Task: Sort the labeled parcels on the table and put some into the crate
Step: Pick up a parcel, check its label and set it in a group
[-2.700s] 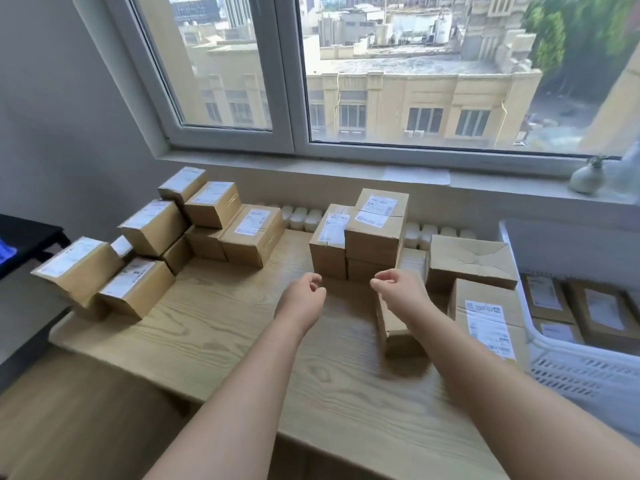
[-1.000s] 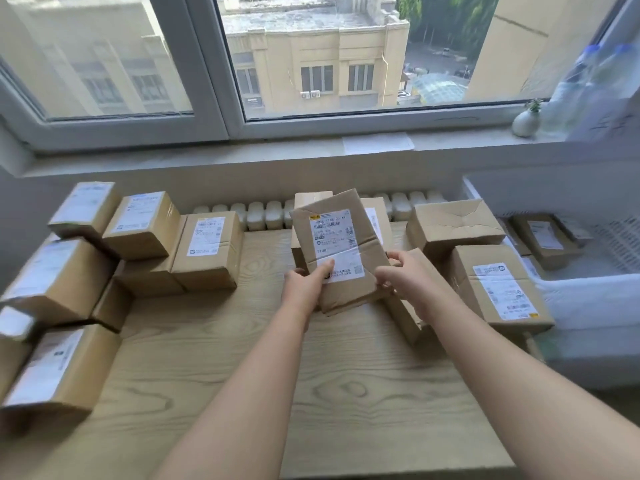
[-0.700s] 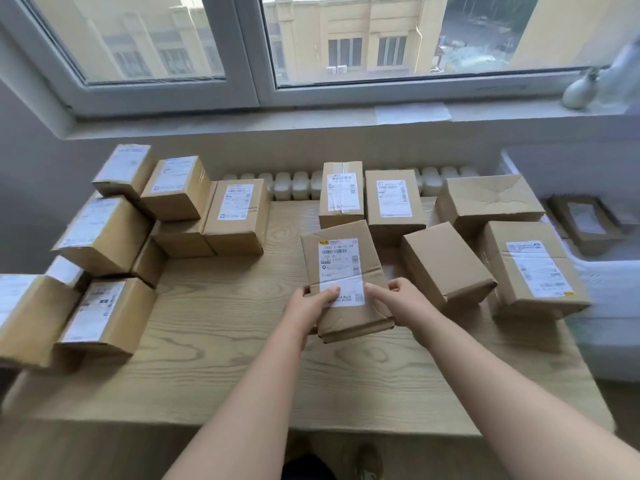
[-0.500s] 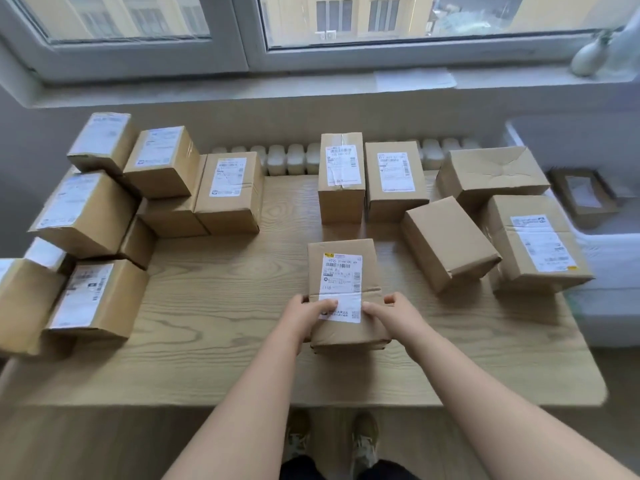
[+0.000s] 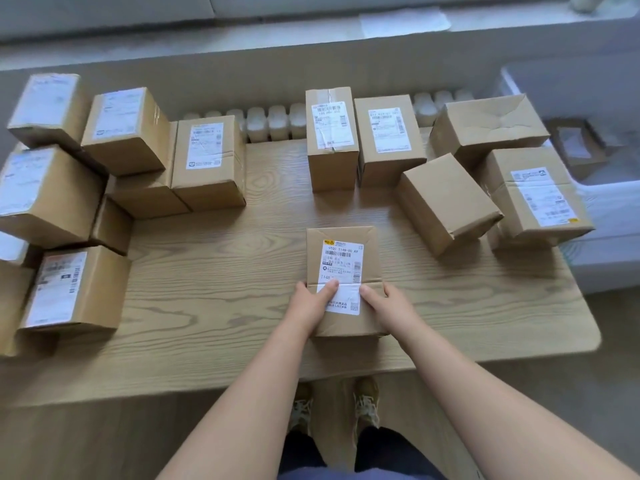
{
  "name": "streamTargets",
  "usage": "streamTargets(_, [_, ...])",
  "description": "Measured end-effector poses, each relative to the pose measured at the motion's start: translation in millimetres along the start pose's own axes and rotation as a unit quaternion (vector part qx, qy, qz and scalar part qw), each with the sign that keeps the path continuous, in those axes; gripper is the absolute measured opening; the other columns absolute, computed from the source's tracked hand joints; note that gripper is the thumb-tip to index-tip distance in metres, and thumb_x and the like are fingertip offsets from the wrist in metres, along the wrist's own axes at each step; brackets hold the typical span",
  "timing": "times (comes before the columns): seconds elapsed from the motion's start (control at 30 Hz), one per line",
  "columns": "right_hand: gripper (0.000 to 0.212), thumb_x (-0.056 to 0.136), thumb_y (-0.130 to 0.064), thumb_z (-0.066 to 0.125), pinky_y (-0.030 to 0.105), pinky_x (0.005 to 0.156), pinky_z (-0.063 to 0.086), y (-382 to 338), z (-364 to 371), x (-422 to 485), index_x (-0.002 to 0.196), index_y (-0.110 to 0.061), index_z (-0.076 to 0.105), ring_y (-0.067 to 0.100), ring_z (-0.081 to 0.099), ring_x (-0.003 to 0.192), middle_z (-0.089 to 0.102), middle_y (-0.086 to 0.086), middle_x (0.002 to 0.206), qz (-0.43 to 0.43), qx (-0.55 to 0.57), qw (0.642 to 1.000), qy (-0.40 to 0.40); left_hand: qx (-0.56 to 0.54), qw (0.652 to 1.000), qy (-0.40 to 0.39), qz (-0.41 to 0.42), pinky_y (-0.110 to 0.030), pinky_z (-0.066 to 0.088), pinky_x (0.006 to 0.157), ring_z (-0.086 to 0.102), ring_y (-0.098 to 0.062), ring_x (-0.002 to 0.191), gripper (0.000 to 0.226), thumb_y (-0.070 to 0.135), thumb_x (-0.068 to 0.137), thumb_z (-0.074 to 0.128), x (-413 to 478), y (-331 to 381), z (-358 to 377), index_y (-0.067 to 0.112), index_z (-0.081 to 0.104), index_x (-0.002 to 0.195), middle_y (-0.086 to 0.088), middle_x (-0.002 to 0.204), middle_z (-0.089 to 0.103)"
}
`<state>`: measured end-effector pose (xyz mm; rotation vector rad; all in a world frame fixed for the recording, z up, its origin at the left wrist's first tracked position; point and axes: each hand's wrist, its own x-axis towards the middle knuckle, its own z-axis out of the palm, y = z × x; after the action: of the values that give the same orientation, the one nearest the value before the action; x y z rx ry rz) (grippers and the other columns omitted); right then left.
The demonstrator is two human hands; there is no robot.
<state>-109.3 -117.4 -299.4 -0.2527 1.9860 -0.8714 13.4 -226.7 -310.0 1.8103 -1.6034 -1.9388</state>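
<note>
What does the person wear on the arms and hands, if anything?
Nothing shows: the left hand and right hand are bare, without gloves, rings or a watch, and both forearms are bare, with no sleeve in view.

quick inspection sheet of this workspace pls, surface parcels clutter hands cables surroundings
surface: light wooden table.
job's things: labelled parcel lies label up near the front edge; stacked parcels at left; two upright parcels at back; more parcels at right; white crate at far right, holding a crated parcel.
clutter: row of white containers along the table's back edge.
grippers: left hand and right hand grip the labelled parcel's near end, thumbs on its label.
cables: nothing seen.
surroundings: window sill with a paper sheet; shoes on wood floor.
</note>
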Motion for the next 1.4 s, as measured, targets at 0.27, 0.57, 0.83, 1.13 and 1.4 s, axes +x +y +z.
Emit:
streamTargets(0.27, [0.02, 0.096, -0.033, 0.066, 0.04, 0.096, 0.053, -1, 2, 5, 0.113, -0.025, 0.059, 0.02, 0.065, 0.105, 0.068, -0.003, 0.113, 0.026, 0.037, 0.999, 0.007, 0.011, 1.0, -0.017, -0.005, -0.044, 0.048, 0.106, 0.062, -0.027, 0.12, 0.062, 0.042, 0.094, 0.07, 4, 3, -3, 0.011, 0.043, 0.141, -0.008, 0.135, 0.062])
streamTargets(0.57, [0.05, 0.102, -0.062, 0.041, 0.044, 0.095, 0.055, -2, -10, 2, 0.123, -0.021, 0.061, 0.025, 0.068, 0.105, 0.07, 0.006, 0.11, 0.104, 0.211, 0.97, -0.054, -0.111, 0.986, -0.109, -0.066, -0.026, 0.059, 0.065, 0.075, -0.015, 0.084, 0.033, 0.032, 0.098, 0.067, 2, -1, -38, 0.009, 0.066, 0.121, -0.006, 0.103, 0.079])
streamTargets(0.83, [0.038, 0.092, -0.04, 0.071, 0.029, 0.075, 0.051, -22, -24, -3, 0.114, -0.009, 0.068, 0.015, 0.066, 0.089, 0.073, 0.002, 0.102, 0.023, 0.185, 0.983, -0.008, -0.152, 0.983, -0.086, -0.063, -0.032, 0.057, 0.076, 0.071, -0.017, 0.084, 0.02, 0.023, 0.101, 0.063, 2, 8, -29, 0.013, 0.063, 0.118, -0.004, 0.101, 0.075])
streamTargets(1.13, [0.077, 0.067, -0.051, 0.088, 0.046, 0.102, 0.052, -31, -2, 0, 0.131, -0.018, 0.06, 0.021, 0.067, 0.109, 0.07, 0.005, 0.12, -0.039, 0.135, 0.99, -0.007, -0.121, 0.992, -0.021, -0.04, -0.038, 0.058, 0.082, 0.066, -0.024, 0.104, 0.027, 0.024, 0.107, 0.049, 3, 39, -23, 0.014, 0.061, 0.128, -0.005, 0.118, 0.069])
streamTargets(1.4, [0.037, 0.084, -0.034, 0.081, 0.029, 0.081, 0.057, -20, 9, 4, 0.115, -0.016, 0.073, 0.013, 0.074, 0.096, 0.079, -0.003, 0.104, -0.035, 0.183, 0.982, -0.036, -0.109, 0.989, -0.094, 0.03, -0.025, 0.061, 0.069, 0.072, -0.004, 0.09, 0.052, 0.022, 0.089, 0.078, -10, 35, -35, 0.016, 0.058, 0.137, -0.002, 0.121, 0.071])
